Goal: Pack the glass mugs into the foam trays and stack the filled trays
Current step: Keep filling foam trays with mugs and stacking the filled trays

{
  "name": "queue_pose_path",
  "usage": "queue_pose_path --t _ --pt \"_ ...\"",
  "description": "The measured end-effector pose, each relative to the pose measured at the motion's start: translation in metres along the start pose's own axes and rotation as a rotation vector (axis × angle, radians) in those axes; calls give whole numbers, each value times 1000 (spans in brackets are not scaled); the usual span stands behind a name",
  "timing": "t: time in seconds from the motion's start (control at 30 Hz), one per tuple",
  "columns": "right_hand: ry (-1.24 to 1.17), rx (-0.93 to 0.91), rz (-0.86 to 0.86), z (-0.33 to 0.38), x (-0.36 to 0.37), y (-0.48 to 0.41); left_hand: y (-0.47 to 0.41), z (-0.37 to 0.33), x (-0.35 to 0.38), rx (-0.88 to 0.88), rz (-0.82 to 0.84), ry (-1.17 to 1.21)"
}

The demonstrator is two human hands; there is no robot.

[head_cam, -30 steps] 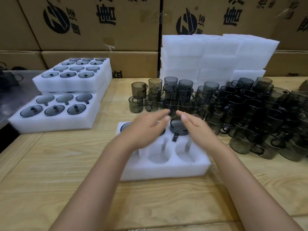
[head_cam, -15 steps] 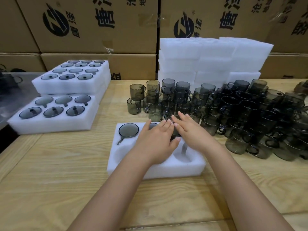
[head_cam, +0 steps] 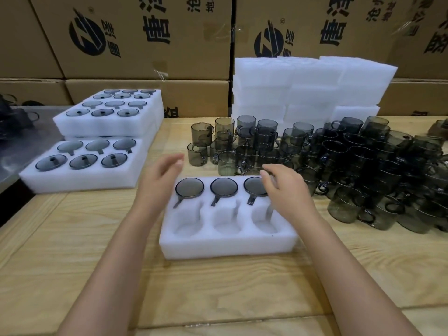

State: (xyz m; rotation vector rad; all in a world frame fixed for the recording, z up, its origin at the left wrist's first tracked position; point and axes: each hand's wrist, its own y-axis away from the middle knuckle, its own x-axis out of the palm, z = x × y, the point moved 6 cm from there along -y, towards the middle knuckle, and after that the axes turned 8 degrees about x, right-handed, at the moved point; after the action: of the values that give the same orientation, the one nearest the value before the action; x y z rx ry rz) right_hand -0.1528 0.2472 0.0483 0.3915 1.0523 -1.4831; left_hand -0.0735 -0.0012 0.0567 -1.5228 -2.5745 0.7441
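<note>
A white foam tray (head_cam: 228,241) lies in the middle of the wooden counter (head_cam: 72,238), nearer its front edge. Its far row holds three smoky glass mugs (head_cam: 223,187), each sunk into its pocket with the handle in the slot pointing toward the person; the three near pockets are bare foam.

The left hand (head_cam: 157,183) hovers just off the tray's far left corner, fingers relaxed and spread, holding nothing. The right hand (head_cam: 286,190) hangs over the tray's far right corner with fingers loosely bent above the right-most mug, gripping nothing that I can see.

Behind the tray and out to the counter's right edge stands a crowd of loose mugs (head_cam: 339,166). At the left edge sit the filled trays (head_cam: 84,175), stacked. Empty foam blocks (head_cam: 310,86) are piled at the far edge, against cardboard boxes (head_cam: 145,37).
</note>
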Motion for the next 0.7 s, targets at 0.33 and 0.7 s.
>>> queue_pose_path --t 0.33,0.7 --pt "193 206 -295 -38 -72 -29 14 47 4 -337 -181 582" --pt "521 258 -55 -52 -66 -69 15 41 8 -307 -161 578"
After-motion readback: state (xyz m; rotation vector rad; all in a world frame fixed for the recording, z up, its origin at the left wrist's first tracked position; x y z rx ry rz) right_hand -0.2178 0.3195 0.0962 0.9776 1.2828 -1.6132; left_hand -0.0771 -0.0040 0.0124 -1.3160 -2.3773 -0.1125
